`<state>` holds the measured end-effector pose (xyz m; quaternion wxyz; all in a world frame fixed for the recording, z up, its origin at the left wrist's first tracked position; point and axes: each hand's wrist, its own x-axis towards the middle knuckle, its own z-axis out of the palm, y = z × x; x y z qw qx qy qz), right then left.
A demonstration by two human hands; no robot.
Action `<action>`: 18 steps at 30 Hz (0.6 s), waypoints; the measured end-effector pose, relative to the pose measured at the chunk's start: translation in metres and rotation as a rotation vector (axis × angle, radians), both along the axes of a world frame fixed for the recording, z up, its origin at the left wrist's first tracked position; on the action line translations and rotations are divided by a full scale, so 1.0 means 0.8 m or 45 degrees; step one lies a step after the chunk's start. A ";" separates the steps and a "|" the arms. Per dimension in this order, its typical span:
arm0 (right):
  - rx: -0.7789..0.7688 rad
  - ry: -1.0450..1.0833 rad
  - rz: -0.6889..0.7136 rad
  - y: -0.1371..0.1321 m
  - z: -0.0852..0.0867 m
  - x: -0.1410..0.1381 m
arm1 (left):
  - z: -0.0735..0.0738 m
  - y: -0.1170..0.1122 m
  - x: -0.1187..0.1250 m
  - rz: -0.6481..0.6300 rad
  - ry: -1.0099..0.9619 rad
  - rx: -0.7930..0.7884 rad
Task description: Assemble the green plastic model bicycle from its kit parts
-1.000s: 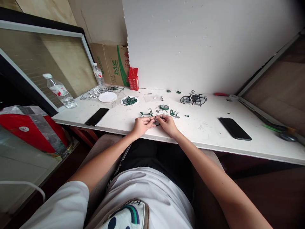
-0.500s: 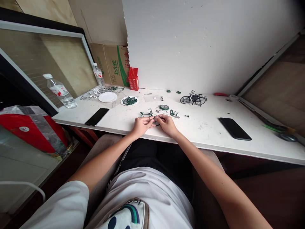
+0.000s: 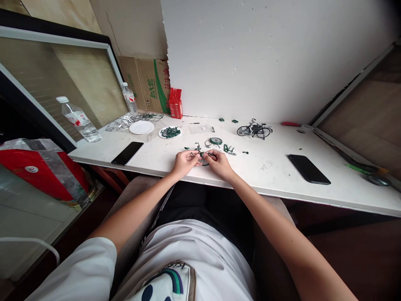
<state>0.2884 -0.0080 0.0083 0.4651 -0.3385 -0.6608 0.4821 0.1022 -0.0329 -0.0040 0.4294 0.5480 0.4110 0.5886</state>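
My left hand [image 3: 184,162] and my right hand [image 3: 219,164] meet at the near edge of the white table [image 3: 272,167]. Both pinch a small green model bicycle part with a wheel [image 3: 202,157] between their fingertips. Just beyond my fingers lie a green frame piece [image 3: 191,148], a loose green wheel [image 3: 216,141] and other small green parts [image 3: 228,149]. A finished model bicycle [image 3: 254,129] stands further back on the table.
A black phone [image 3: 127,153] lies at the left and another phone [image 3: 308,169] at the right. Two small white plates [image 3: 141,127], one holding green parts [image 3: 170,132], sit at the back left. A water bottle [image 3: 79,120], a cardboard box [image 3: 147,83] and a red carton [image 3: 176,103] stand behind.
Both hands have shifted slightly away from me and lifted the small part a little. The green frame piece now shows less beside my left fingers.
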 end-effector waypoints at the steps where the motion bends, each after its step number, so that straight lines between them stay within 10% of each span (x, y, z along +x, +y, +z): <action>1: 0.006 -0.007 0.010 0.000 0.000 0.000 | 0.002 0.001 -0.001 -0.004 -0.010 -0.015; 18: 0.028 -0.067 0.029 -0.001 -0.001 0.000 | 0.007 0.007 -0.009 -0.149 -0.061 -0.139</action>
